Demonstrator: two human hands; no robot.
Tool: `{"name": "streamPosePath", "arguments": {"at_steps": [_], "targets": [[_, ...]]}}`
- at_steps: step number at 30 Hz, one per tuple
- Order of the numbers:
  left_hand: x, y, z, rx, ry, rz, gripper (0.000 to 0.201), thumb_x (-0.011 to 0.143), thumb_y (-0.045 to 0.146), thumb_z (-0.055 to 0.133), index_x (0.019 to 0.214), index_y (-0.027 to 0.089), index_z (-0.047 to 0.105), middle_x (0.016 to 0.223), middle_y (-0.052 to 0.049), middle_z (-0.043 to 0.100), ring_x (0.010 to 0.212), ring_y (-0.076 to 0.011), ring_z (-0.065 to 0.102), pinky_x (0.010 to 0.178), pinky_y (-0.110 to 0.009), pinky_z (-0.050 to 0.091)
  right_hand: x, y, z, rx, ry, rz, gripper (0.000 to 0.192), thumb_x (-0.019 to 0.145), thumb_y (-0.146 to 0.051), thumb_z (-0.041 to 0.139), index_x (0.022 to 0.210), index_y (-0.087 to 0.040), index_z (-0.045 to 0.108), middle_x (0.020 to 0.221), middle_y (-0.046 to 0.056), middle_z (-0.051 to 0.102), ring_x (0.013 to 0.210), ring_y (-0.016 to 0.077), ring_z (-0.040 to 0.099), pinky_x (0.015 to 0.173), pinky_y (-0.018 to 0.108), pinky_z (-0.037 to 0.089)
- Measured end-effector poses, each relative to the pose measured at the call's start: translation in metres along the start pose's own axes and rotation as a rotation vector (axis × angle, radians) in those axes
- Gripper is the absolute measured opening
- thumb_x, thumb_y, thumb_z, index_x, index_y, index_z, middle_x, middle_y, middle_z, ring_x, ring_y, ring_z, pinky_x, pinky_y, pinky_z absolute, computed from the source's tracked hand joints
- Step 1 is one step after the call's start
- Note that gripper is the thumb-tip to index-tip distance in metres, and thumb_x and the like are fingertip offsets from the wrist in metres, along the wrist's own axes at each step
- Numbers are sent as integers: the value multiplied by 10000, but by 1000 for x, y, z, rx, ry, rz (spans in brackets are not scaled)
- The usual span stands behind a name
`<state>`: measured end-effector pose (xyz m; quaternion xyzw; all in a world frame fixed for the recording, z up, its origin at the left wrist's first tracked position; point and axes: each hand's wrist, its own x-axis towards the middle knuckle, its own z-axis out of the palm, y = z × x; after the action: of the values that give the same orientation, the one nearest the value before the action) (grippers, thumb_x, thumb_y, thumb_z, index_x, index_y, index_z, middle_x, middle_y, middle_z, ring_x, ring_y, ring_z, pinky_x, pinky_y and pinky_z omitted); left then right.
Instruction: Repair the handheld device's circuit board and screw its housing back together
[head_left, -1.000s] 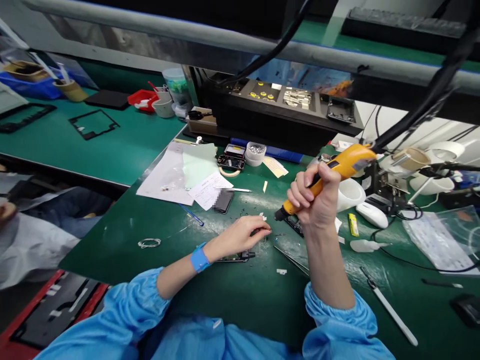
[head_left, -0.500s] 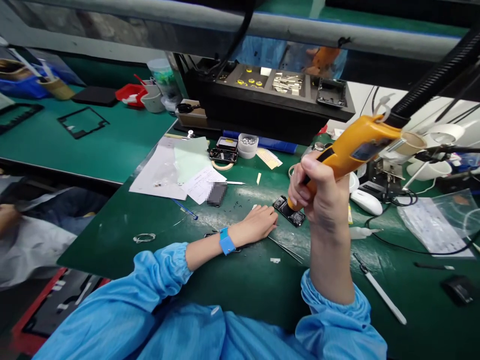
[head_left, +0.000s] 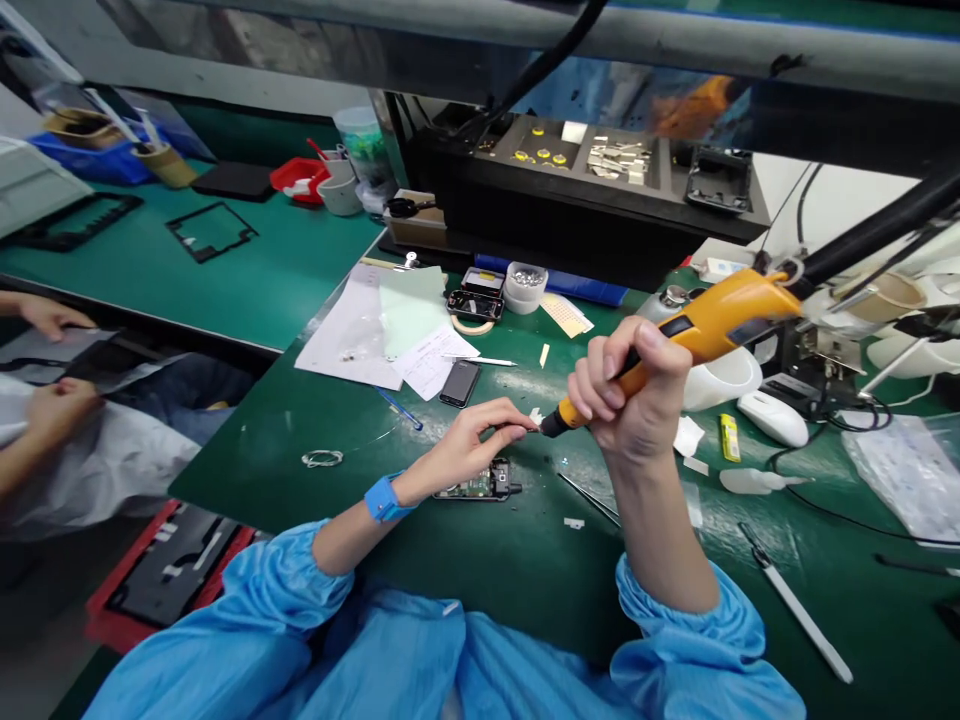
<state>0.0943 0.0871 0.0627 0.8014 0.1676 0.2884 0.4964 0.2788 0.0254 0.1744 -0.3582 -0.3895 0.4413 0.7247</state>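
My right hand [head_left: 626, 395] grips an orange electric screwdriver [head_left: 694, 335], tilted with its black tip pointing left and down. My left hand [head_left: 472, 445] is raised a little off the green mat [head_left: 487, 570], thumb and forefinger pinched together right at the screwdriver's tip; whatever they pinch is too small to make out. Below that hand a small circuit board assembly [head_left: 480, 483] lies on the mat. A blue wrist strap [head_left: 382, 497] is on my left wrist.
A small phone [head_left: 459, 382], papers [head_left: 375, 335], a cup of screws [head_left: 525, 285] and tweezers [head_left: 589, 497] lie around. A black parts tray [head_left: 592, 190] stands behind. White cups and cables crowd the right. Another person's hands [head_left: 52, 390] work at far left.
My left hand has lifted off the mat and brought its pinched fingertips to the screwdriver tip. The screwdriver tip has swung down and left. The board that my arm covered now shows.
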Motion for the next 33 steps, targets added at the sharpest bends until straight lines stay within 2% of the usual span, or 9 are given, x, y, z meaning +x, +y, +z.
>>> {"name": "streamPosePath", "arguments": {"at_steps": [4,11,20,26,29,33], "targets": [[-9,-1,-5,-53,48,-23,280,1130,370,620,1078,167,805,956,-82,771,828,-184,722,790,-302,600,2,19,11,36,-16,6,522,867,-570,853,614,-241,535,424,-122,334,317,40,235,364,193,361],[-15,-18,-16,-127,75,-36,297,1118,396,627,1034,154,776,933,-76,786,721,-170,757,686,-278,636,3,36,25,5,50,-23,520,886,-587,818,611,-249,535,432,-118,324,323,49,215,355,203,358],[-12,-28,-45,-26,165,68,285,1105,381,658,934,174,753,836,-43,732,702,-155,684,672,-273,567,17,68,51,-20,87,-76,529,880,-645,791,607,-262,550,416,-114,345,313,63,271,356,218,384],[-11,-30,-50,16,199,122,301,1057,441,772,909,180,792,840,-47,773,747,-162,717,701,-273,575,17,67,47,-7,37,-69,570,930,-668,767,601,-260,542,403,-111,323,302,65,251,357,216,358],[-13,-34,-50,38,213,101,265,1036,432,804,954,180,820,885,-60,790,750,-161,724,666,-263,576,16,66,44,-19,90,-98,580,901,-679,789,598,-262,524,408,-112,312,311,65,244,364,218,354],[-15,-41,-51,89,223,78,240,1062,365,757,938,178,840,873,-72,794,779,-175,726,667,-274,568,16,72,47,-9,133,-117,564,883,-656,797,580,-263,529,401,-107,313,315,65,237,359,225,341]]}}
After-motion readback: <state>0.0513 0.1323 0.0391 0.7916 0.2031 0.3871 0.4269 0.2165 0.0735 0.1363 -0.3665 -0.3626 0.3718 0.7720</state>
